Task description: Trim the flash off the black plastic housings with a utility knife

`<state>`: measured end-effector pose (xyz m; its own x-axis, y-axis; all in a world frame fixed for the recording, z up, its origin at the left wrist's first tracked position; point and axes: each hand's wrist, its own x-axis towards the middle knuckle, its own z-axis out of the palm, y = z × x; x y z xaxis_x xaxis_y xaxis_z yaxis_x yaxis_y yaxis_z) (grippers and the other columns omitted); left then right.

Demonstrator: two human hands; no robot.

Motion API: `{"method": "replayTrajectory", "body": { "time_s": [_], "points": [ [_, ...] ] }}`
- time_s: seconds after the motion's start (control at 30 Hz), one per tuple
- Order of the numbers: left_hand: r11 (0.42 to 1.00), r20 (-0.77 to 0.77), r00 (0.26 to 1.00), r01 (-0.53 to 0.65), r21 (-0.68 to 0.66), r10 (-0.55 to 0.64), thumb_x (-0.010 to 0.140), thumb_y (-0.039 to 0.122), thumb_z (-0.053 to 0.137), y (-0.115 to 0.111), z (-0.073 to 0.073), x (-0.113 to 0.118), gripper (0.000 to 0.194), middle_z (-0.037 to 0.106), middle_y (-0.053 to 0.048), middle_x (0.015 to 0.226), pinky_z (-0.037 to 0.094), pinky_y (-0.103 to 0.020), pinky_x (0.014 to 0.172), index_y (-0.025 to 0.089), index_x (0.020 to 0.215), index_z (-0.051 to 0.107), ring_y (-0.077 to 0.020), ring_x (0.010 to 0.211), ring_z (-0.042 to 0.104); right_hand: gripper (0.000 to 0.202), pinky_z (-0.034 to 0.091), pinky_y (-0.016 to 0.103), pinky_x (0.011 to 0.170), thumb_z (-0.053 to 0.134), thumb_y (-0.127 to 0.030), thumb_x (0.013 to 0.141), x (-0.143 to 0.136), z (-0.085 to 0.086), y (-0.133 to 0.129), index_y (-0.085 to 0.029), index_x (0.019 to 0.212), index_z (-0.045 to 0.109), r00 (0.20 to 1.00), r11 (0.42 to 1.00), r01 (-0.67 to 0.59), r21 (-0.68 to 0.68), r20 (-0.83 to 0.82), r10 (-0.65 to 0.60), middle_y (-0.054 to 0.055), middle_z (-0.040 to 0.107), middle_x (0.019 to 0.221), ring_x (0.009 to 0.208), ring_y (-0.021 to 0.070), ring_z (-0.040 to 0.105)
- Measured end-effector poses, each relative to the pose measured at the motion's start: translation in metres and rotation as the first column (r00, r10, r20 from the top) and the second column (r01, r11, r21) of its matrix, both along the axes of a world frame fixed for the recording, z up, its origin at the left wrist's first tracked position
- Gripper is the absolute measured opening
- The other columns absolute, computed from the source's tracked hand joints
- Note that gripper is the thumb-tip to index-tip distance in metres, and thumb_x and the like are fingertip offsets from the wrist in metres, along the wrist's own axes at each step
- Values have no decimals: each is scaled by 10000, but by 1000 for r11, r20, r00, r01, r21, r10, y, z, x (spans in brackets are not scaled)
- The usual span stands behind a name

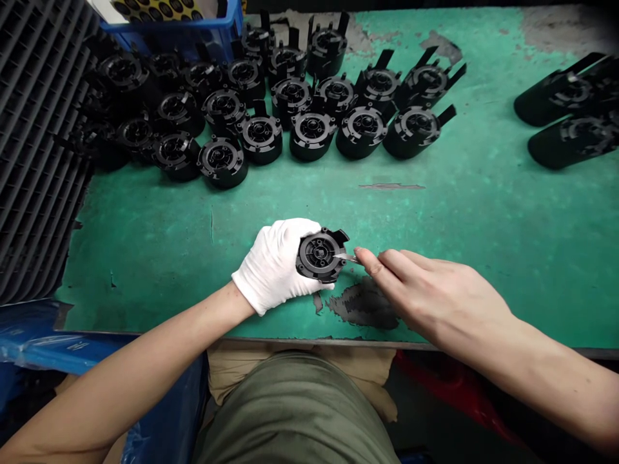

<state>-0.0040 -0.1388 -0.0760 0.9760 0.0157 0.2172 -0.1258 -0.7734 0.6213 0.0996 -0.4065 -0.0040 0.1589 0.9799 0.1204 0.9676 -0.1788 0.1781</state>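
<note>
Right hand (420,283), mine, bare: fingers pinched narrowly on one small pointed metal tool (349,259), its tip over the face of one round black housing (319,248). Left hand (278,261), mine, white-gloved: fingers curled around that housing's side, face up (whether it rests on the tabletop (464,212) or sits just above, I cannot tell). Beyond: similar units (312,132), clustered; further units (556,100), far right; one blue bin (215,31), behind the cluster. Hazards, in my judgement: too hard a push could make the tip skid, scoring the face or reaching my gloved fingers; a slack hold could let the housing turn.
</note>
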Motion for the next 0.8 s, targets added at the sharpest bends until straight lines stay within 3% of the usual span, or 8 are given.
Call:
{"method": "replayTrajectory", "body": {
  "time_s": [0.17, 0.23, 0.4, 0.53, 0.8],
  "points": [
    [1000, 36, 999, 9, 4, -9, 719, 911, 839, 0, -3, -1, 955, 763, -169, 1335, 605, -514, 1035, 207, 1332, 640, -384, 1211, 756, 569, 391, 348, 582, 430, 97, 888, 7, 0, 1, -30, 1422, 577, 998, 998, -49, -30, 29, 50, 35, 651, 832, 679, 186, 575],
    [1000, 52, 999, 12, 9, -12, 724, 914, 832, 0, -4, -1, 968, 761, -174, 1337, 605, -513, 1031, 200, 1346, 633, -383, 1213, 754, 536, 373, 330, 564, 444, 76, 925, 11, -3, -1, -64, 1421, 592, 999, 999, -33, -2, -7, 33, 12, 633, 827, 665, 167, 565],
    [999, 44, 999, -9, 44, 7, 632, 985, 815, -2, -1, -2, 999, 762, -166, 1219, 607, -544, 995, 200, 1237, 684, -388, 1132, 750, 345, 395, 292, 577, 604, -157, 1088, 8, -8, -10, -170, 1432, 623, 967, 974, 185, 135, -200, -156, -2, 659, 890, 698, 145, 605],
    [996, 49, 999, -12, 93, 8, 602, 1005, 808, -3, 2, -2, 949, 737, -157, 1080, 614, -551, 895, 191, 1081, 715, -382, 1028, 731, 308, 470, 278, 667, 594, -144, 1100, -14, -11, -14, -144, 1408, 616, 922, 954, 262, 149, -330, -202, 33, 720, 990, 791, 150, 684],
    [1000, 165, 986, 14, 2, -14, 675, 858, 913, -3, -8, -7, 889, 721, -188, 1326, 607, -538, 1018, 217, 1209, 605, -374, 1213, 738, 338, 484, 321, 719, 583, -188, 1117, -38, -23, -6, -91, 1434, 646, 916, 953, 290, 88, -315, -250, 46, 653, 914, 805, 195, 609]
  ]
}}
